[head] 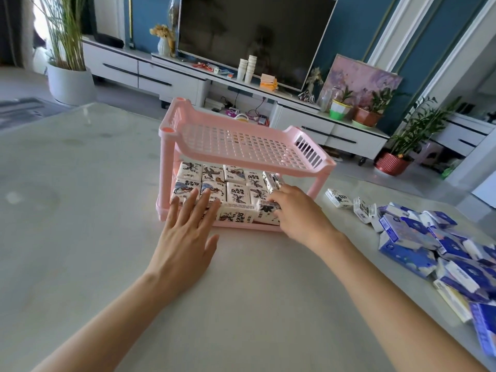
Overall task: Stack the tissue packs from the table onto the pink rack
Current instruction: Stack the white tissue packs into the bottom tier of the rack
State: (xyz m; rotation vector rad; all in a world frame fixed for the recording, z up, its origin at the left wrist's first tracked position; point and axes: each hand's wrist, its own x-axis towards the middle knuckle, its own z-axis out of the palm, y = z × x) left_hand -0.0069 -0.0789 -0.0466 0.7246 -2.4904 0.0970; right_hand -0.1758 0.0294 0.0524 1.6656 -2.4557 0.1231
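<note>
— Where are the packs?
— White tissue packs (236, 196) fill the bottom shelf of the pink rack (241, 146); blue packs (408, 237) lie heaped on the table (80, 183).
— And the hands?
— The left hand (185, 237) is flat against the front row; the right hand (300, 213) is curled round the end pack (271, 181).

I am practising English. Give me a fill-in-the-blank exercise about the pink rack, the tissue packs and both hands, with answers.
1. The white tissue packs fill the ___ shelf of the pink rack.
2. The loose pile on the table is mostly ___ packs.
3. The left hand touches the packs but grips ___.
4. The right hand grips one pack, which is ___.
Answers: lower; blue; nothing; white.
</note>
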